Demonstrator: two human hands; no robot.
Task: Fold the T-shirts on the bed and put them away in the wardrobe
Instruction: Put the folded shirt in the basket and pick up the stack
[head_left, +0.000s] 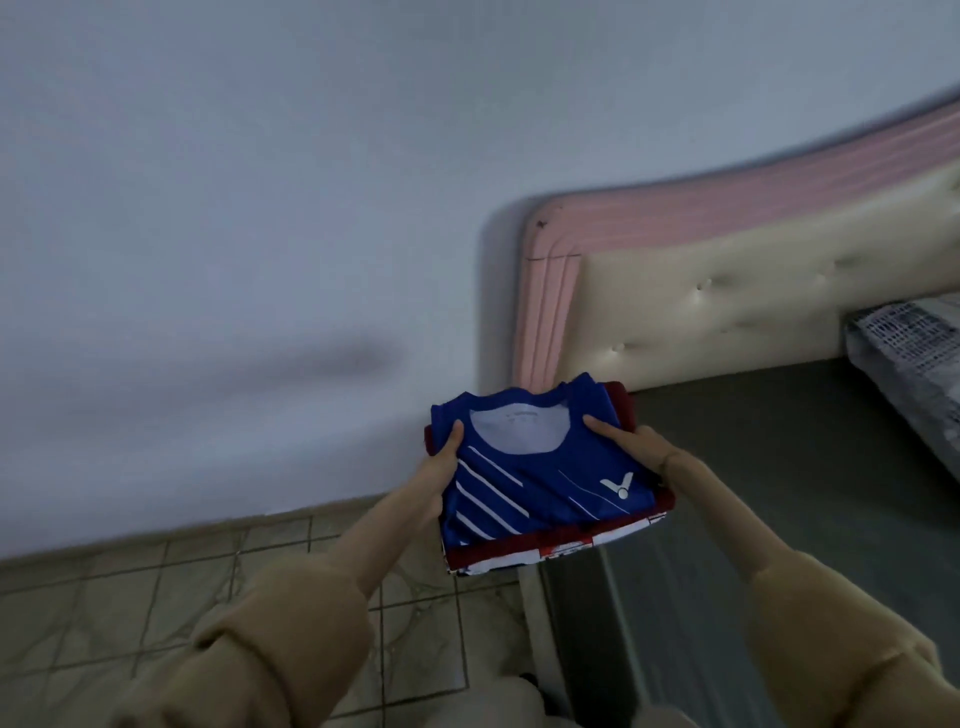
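Note:
I carry a small stack of folded T-shirts in the air, over the bed's left edge. On top lies a blue T-shirt (540, 475) with white diagonal stripes and a white logo. Beneath it a red and white T-shirt (524, 553) sticks out at the front and sides. My left hand (439, 470) grips the stack's left edge, thumb on top of the blue cloth. My right hand (631, 441) grips the right edge, thumb also on top. The fingers of both hands are hidden under the stack. No wardrobe is in view.
The bed (779, 467) with a dark grey sheet lies to the right, its cream and pink padded headboard (727, 312) against the pale wall (260, 208). A patterned folded blanket (914, 353) lies at the far right. Tiled floor (130, 597) is at the lower left.

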